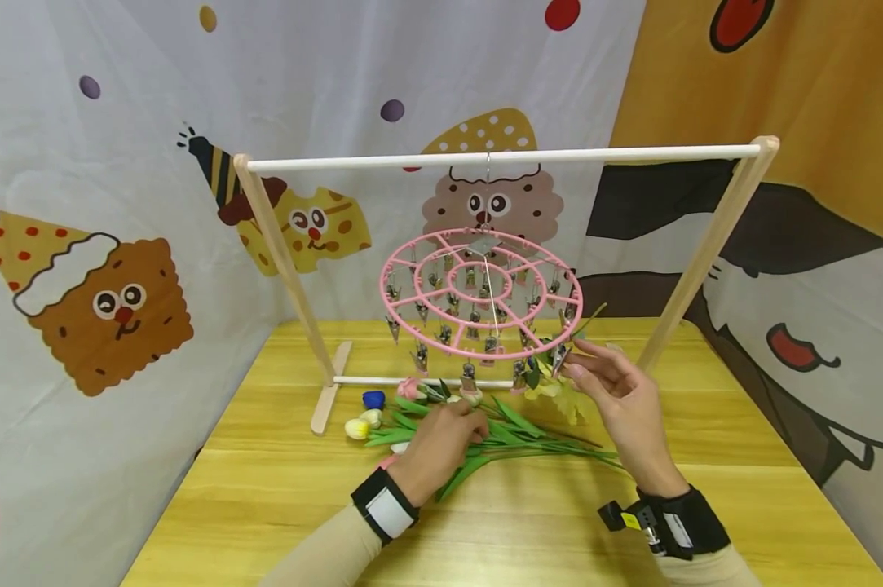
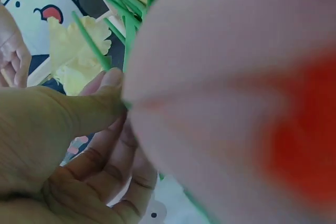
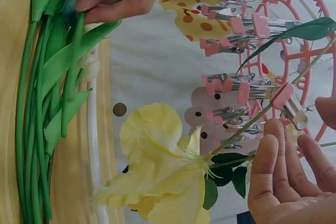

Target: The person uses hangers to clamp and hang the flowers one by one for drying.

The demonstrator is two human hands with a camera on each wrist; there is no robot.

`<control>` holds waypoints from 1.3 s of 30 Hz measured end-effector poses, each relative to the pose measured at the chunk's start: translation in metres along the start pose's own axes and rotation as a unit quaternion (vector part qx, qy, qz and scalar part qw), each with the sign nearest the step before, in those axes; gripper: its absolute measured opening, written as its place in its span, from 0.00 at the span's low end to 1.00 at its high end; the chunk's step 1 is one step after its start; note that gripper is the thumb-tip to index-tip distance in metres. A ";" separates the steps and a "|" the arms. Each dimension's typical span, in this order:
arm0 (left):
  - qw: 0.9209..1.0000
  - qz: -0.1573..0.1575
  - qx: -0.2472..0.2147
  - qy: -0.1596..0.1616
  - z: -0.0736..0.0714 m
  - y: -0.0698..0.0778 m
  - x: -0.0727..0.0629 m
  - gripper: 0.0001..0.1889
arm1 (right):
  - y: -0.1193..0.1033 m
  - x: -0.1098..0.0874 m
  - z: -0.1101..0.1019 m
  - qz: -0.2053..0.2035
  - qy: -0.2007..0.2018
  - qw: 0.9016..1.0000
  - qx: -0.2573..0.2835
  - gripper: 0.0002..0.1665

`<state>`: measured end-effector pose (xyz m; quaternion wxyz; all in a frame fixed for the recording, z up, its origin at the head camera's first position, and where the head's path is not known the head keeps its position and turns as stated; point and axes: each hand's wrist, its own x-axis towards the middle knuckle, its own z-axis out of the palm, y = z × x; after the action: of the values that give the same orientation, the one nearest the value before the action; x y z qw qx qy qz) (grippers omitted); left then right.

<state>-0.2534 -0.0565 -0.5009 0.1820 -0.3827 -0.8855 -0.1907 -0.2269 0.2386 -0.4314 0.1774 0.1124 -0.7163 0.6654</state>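
My left hand [image 1: 441,444] reaches over the bunch of artificial tulips on the table and pinches a green stem [image 3: 73,77] between thumb and fingertips. A pink tulip bloom [image 2: 210,98] fills much of the left wrist view, right by that hand. My right hand [image 1: 624,399] is at the near right rim of a pink round hanging clip rack [image 1: 478,356], thumb and fingers apart around a metal clip [image 3: 290,109] with pink tips. This clip bites the stem of a yellow flower [image 3: 163,171], whose bloom hangs downward with dark green leaves beside it.
The rack hangs by a hook from the white bar [image 1: 353,162] of a wooden stand [image 1: 283,261], with several clips dangling. Yellow [image 1: 356,429], blue [image 1: 373,399] and pink [image 1: 409,388] blooms lie at the bunch's left end on the wooden table [image 1: 258,481]. A printed curtain surrounds it.
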 end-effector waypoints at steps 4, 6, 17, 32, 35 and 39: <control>1.000 -0.008 -0.017 0.001 -0.008 0.001 -0.002 0.05 | -0.002 -0.005 -0.003 0.000 0.021 0.999 -0.027 0.28; 1.000 -0.011 -0.013 0.005 -0.013 0.003 -0.004 0.07 | -0.004 -0.009 -0.003 -0.002 0.036 0.998 -0.054 0.27; 0.993 0.035 -0.016 0.108 -0.049 0.011 -0.011 0.21 | -0.009 -0.026 -0.007 -0.105 0.071 0.987 -0.102 0.16; 0.978 0.042 -0.048 0.196 -0.094 0.029 -0.001 0.03 | -0.013 -0.038 0.023 -0.204 0.018 0.963 -0.174 0.23; 0.977 0.036 -0.065 0.201 -0.100 0.031 0.000 0.04 | -0.014 -0.037 0.031 -0.221 0.040 0.953 -0.203 0.22; 0.973 0.018 -0.101 0.207 -0.106 0.035 0.000 0.04 | -0.013 -0.035 0.040 -0.226 0.058 0.948 -0.216 0.20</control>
<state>-0.2088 -0.0844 -0.4029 0.3253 -0.3674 -0.7977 -0.3504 -0.1943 0.1954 -0.4354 0.3844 0.1922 -0.7871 0.4425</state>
